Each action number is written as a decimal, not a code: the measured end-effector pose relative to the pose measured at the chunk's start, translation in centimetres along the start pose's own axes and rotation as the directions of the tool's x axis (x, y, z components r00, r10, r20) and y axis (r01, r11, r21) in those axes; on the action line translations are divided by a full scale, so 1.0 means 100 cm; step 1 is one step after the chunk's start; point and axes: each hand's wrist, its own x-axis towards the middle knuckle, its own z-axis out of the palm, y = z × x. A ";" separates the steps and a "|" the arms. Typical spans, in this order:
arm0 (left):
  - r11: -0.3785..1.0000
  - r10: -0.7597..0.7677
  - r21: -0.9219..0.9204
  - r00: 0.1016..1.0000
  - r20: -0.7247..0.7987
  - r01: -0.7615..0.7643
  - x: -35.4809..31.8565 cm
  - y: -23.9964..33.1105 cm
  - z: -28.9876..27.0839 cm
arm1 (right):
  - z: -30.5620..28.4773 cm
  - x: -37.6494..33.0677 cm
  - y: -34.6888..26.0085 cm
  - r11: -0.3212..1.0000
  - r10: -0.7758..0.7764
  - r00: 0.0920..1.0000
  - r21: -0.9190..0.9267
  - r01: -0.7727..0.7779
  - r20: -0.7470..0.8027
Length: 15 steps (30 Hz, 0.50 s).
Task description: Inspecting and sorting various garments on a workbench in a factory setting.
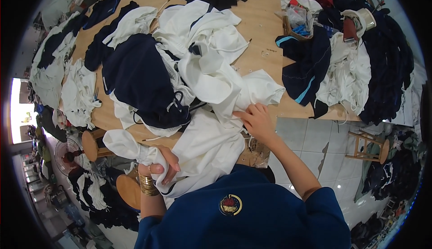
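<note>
A white garment (209,141) lies bunched over the table's near edge and down against my body. My left hand (167,166), with gold bangles at the wrist, is closed on a gathered white part of it, and a puffed end (121,144) sticks out to the left. To the right, my right hand (257,122) pinches the garment's white fabric near the table edge, fingers bent and pressed together. White cloth partly hides the fingertips of both hands. Left of the white fabric sits a dark navy garment (139,76) with a drawstring.
More white garments (198,26) are heaped farther back on the wooden table (261,37). At the right are navy and white pieces (344,69) and a box of small items (299,22). Wooden stools (375,150) stand on the tiled floor; a fan (67,157) is at left.
</note>
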 end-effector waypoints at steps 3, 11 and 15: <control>0.999 0.033 0.005 0.999 -0.043 -0.033 -0.002 -0.001 0.003 | 0.000 0.003 -0.002 0.998 0.050 0.996 0.032 -0.048 -0.068; 1.000 0.021 0.007 1.000 -0.022 -0.021 -0.006 -0.005 0.004 | -0.057 0.055 0.002 0.966 -0.144 0.970 0.242 0.094 0.199; 1.000 0.021 0.001 1.000 0.020 -0.021 -0.005 -0.006 0.003 | -0.038 0.040 0.005 0.980 -0.177 0.896 0.156 0.122 0.407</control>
